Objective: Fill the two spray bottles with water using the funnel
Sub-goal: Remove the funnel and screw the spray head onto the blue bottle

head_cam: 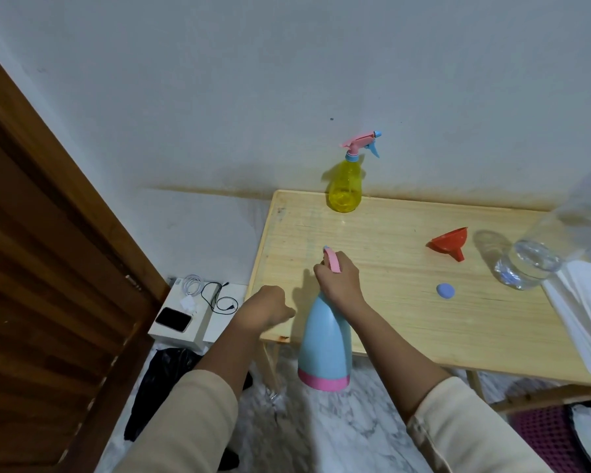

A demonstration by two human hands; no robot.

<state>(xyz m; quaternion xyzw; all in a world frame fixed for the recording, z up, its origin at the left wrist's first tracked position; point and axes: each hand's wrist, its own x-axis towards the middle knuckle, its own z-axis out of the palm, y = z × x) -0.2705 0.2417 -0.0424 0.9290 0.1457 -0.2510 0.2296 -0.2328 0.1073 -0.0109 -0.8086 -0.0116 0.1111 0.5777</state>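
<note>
While the right hand grips the blue bottle by its pink spray head at the table edge, the clenched, empty left hand should steady its body for unscrewing; the funnel lies beyond, the yellow bottle farthest.

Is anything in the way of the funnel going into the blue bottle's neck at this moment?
Yes. The pink spray head sits on the blue bottle, gripped by the right hand, so the neck is covered. Only bare table lies between the bottle and the funnel.
</note>
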